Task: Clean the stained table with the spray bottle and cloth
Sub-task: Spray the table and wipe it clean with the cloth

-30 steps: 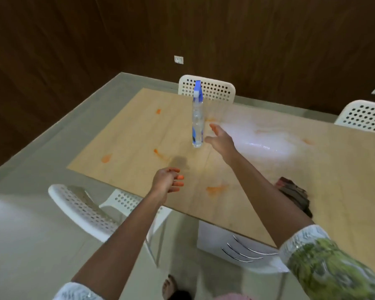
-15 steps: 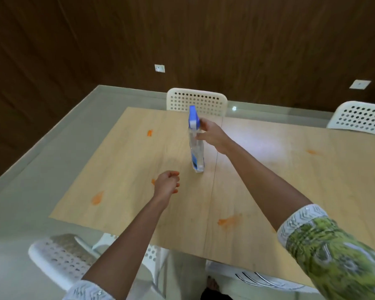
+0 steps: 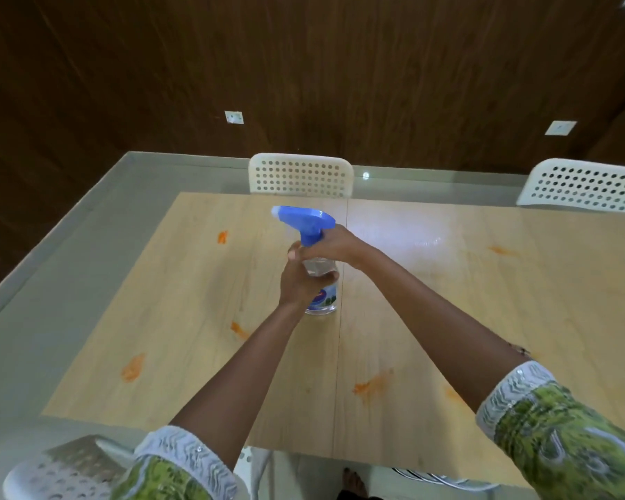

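1. While standing upright near the middle of the wooden counter (image 3: 430,319), spray bottle (image 3: 320,279) gripped by both hands at once, base down on the counter's centre seam.
2. Left hand (image 3: 300,283) wrapped round the clear body of the bottle, fingers curled round its far side, just above the printed label.
3. Right hand (image 3: 327,245) closed round the neck, directly under the blue trigger head (image 3: 304,220); nozzle aimed to the left of the bottle.
4. Orange stains scattered around the bottle: one smear (image 3: 222,237) beyond it to the left, one (image 3: 239,330) just near-left of its base, a larger patch (image 3: 133,368) further out toward the left edge, another (image 3: 370,386) near-right of it, a faint streak (image 3: 500,250) well to its right.
5. Bright glare patch (image 3: 401,232) on the surface just right of the bottle.
6. Two white perforated chairs behind the bottle on the far side: one (image 3: 300,173) straight beyond it, one (image 3: 589,185) far to the right.
7. Another white chair (image 3: 65,474) at the near edge, left of the bottle, partly under the left sleeve (image 3: 181,467).
8. Cloth not seen anywhere.
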